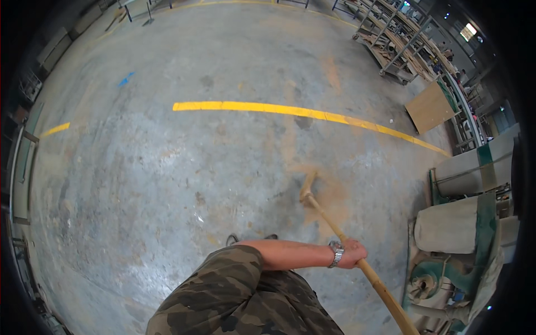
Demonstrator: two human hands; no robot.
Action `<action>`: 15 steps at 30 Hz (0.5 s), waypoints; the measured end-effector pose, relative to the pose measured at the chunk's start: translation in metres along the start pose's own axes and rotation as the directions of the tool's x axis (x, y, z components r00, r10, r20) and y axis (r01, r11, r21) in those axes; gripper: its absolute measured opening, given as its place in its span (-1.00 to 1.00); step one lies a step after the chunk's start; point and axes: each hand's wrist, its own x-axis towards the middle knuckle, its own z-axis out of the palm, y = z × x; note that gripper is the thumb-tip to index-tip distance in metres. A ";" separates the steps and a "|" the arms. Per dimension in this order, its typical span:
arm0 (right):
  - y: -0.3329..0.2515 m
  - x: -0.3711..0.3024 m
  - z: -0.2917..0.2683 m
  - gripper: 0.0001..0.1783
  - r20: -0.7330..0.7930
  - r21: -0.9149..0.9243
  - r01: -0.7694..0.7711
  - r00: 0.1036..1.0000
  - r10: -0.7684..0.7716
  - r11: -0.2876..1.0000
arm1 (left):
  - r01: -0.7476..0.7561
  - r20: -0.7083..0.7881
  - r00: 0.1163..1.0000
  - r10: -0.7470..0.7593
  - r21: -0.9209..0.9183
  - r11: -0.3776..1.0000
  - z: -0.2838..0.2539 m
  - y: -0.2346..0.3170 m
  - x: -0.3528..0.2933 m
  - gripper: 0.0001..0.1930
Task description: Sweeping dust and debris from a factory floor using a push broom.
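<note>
My left hand, with a metal watch on its wrist, reaches across my body. It is wrapped round the long yellowish handle of a broom. The handle slants from the lower right edge down to the floor. Its narrow tan head rests there, among a patch of orange-brown dust. Whether the head has bristles is too small to tell. My right hand is not visible; the handle's upper end runs out of the picture.
Dust-collecting machines with pale bags stand close on the right. Beyond them are a leaning board and a wheeled rack of wood pieces. A yellow line crosses the concrete floor ahead. Blue scraps lie far left.
</note>
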 end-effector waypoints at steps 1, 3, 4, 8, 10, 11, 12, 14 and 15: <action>0.005 -0.001 -0.016 -0.75 0.010 -0.104 0.015 1.000 -0.014 0.994 | 0.009 0.003 1.000 -0.009 0.026 1.000 -0.010 -0.002 -0.011 -0.83; 0.029 0.004 -0.036 -0.72 0.032 0.173 -0.101 0.995 0.097 0.980 | 0.072 -0.041 0.997 -0.072 0.012 0.997 -0.036 -0.009 -0.042 -0.89; 0.043 0.013 -0.041 -0.70 0.133 0.319 -0.205 0.976 0.170 0.925 | 0.147 -0.071 0.987 -0.144 0.042 0.988 -0.047 -0.017 -0.062 -0.89; 0.148 0.029 0.004 -0.77 0.199 0.450 -0.297 0.953 0.230 0.842 | 0.437 -0.164 0.897 -0.411 0.186 0.880 -0.092 -0.071 -0.151 -0.85; 0.201 0.034 0.053 -0.70 0.217 0.104 -0.186 0.963 0.160 0.977 | 0.663 -0.205 0.748 -0.631 0.275 0.697 -0.127 -0.094 -0.200 -0.86; 0.206 0.047 0.096 -0.75 0.302 0.394 -0.471 0.877 0.372 0.789 | 0.735 -0.267 0.679 -0.684 0.244 0.633 -0.147 -0.109 -0.234 -0.86; 0.216 0.054 0.134 -0.75 0.409 0.372 -0.623 0.775 0.481 0.688 | 0.774 -0.318 0.628 -0.710 0.348 0.529 -0.165 -0.122 -0.268 -0.85; 0.246 0.066 0.214 -0.79 0.684 0.367 -0.670 0.665 0.301 0.645 | 0.892 -0.483 0.450 -0.751 0.277 0.356 -0.195 -0.142 -0.346 -0.87; 0.252 0.067 0.257 -0.83 0.791 0.296 -0.800 0.511 0.335 0.522 | 0.917 -0.540 0.398 -0.742 0.268 0.296 -0.208 -0.149 -0.393 -0.88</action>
